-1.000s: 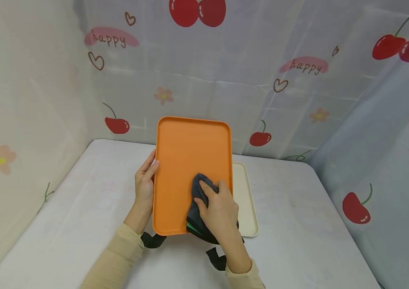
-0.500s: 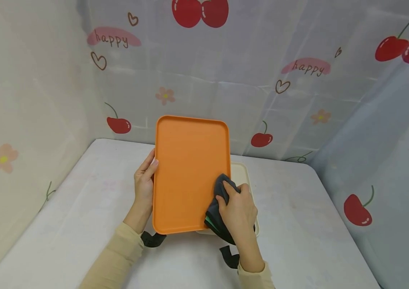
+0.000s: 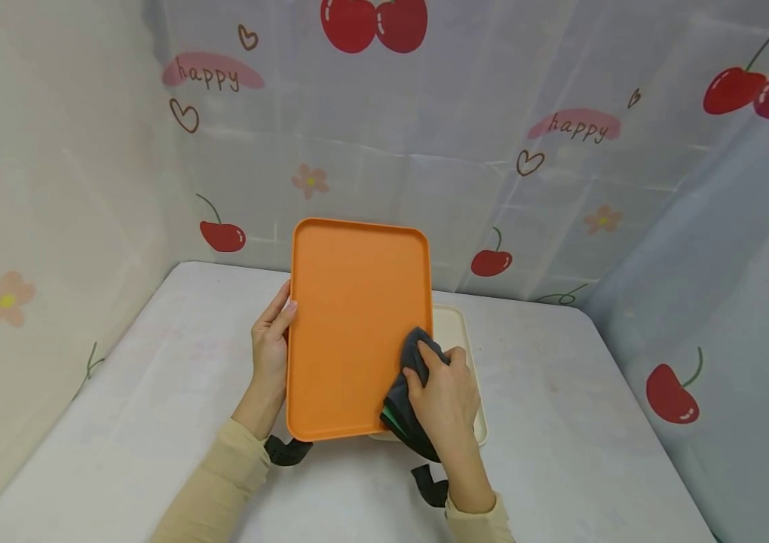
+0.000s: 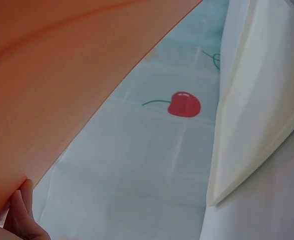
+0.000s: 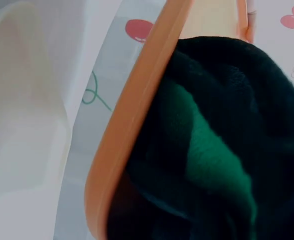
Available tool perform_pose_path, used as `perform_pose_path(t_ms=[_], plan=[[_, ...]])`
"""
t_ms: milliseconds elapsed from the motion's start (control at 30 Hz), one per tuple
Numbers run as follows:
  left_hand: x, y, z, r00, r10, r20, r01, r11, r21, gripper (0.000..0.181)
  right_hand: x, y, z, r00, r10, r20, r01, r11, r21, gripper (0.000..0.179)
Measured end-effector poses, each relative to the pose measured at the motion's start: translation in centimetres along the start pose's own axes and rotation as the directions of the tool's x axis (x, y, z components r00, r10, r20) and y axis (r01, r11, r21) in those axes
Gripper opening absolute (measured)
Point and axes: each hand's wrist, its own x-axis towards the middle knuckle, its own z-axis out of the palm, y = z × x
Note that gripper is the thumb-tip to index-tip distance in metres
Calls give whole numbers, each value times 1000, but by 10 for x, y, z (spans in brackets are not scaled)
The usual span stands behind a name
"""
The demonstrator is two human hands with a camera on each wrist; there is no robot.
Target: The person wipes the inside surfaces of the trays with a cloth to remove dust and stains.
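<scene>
An orange rectangular tray (image 3: 357,317) is held tilted up over the table, its inner face toward me. My left hand (image 3: 271,347) grips its left edge, thumb at the front; in the left wrist view the fingers (image 4: 22,205) show at the tray's underside. My right hand (image 3: 444,392) holds a folded dark grey cloth (image 3: 412,385) against the tray's lower right edge. Green shows in a fold of the cloth (image 5: 217,160) in the right wrist view, where it lies inside the tray's rim (image 5: 131,110). The right fingers are hidden there.
A cream tray (image 3: 455,324) lies on the white table (image 3: 547,422) behind the orange one, partly covered by it and the right hand. Cherry-printed curtains (image 3: 384,113) enclose the table at the back and both sides. Black straps (image 3: 288,451) hang at both wrists.
My right hand has slid the cloth rightward across the orange tray to its right edge, then shifted only slightly. The left hand keeps its grip, and the tray has barely moved.
</scene>
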Motion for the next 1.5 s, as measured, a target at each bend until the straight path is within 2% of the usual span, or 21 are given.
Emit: perform_pose_path(t_ms=[200, 467, 800, 1167, 1367, 1500], plan=[[0, 0, 1, 1000, -6, -9, 6, 1000, -3, 44, -3, -2, 2, 1000, -13, -8, 13, 1000, 3, 46], [-1, -2, 1, 1000, -4, -2, 4, 1000, 1, 44, -8, -8, 2, 1000, -20, 24, 20, 1000, 8, 47], [-1, -5, 1, 1000, 6, -4, -6, 1000, 16, 44, -14, -32, 3, 990, -126, 60, 125, 992, 21, 46], [0, -8, 0, 1000, 5, 19, -6, 1000, 14, 46, -18, -66, 2, 953, -287, 102, 286, 958, 23, 45], [-2, -8, 2, 1000, -2, 20, 2, 1000, -2, 46, -20, -84, 2, 922, -365, 131, 367, 930, 9, 44], [-3, -9, 4, 1000, -18, 17, 17, 1000, 24, 46, -24, -94, 4, 896, -424, 132, 429, 903, -11, 43]])
